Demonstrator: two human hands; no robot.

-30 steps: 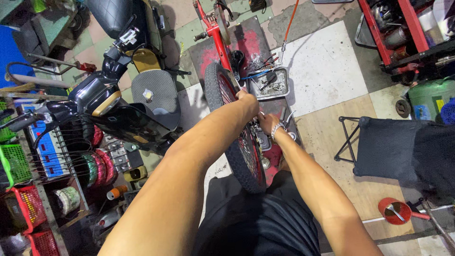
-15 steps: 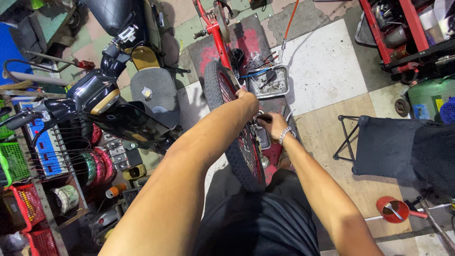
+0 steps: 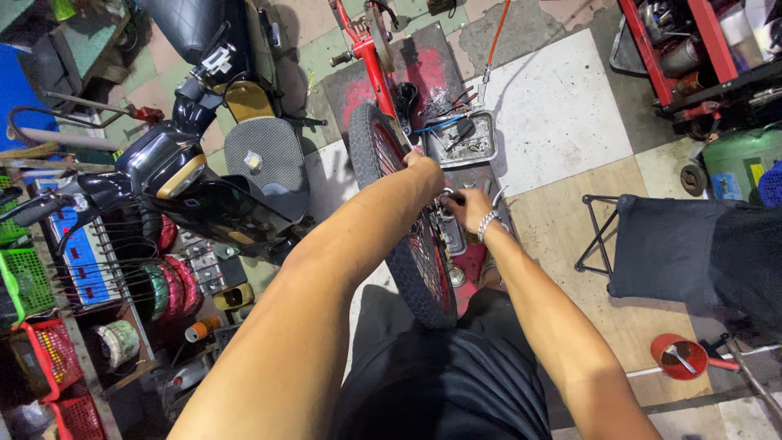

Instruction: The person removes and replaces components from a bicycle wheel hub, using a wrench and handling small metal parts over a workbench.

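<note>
Wheel [image 3: 411, 236] stands upright between the person's knees, tyre edge up, its long run going from the lap away toward the red frame [image 3: 376, 61] at the top of the view. The axle would lie crosswise, left to right, roughly where both hands meet.

The left hand [image 3: 423, 169] lies over the tyre's top, fingers curled down the far side, apparently steadying the rim; how tightly it holds I cannot tell. The right hand [image 3: 466, 208], a metal bracelet at its wrist, sits just right of the spokes with fingers closed around a small metal piece near the hub; the piece is too small to name.

Just beyond the fingertips lies a metal tray [image 3: 460, 143] of loose tools. A dark scooter [image 3: 191, 183] is parked well to the left of the left hand, a folding stool [image 3: 668, 248] to the right of the right one, and a red funnel [image 3: 680, 357] behind it on the tiles.

Risk as I judge it: the right fingers work right against the spokes, so if the wheel rolls under the left palm they could be pinched, or the small piece could drop among the clutter below.
</note>
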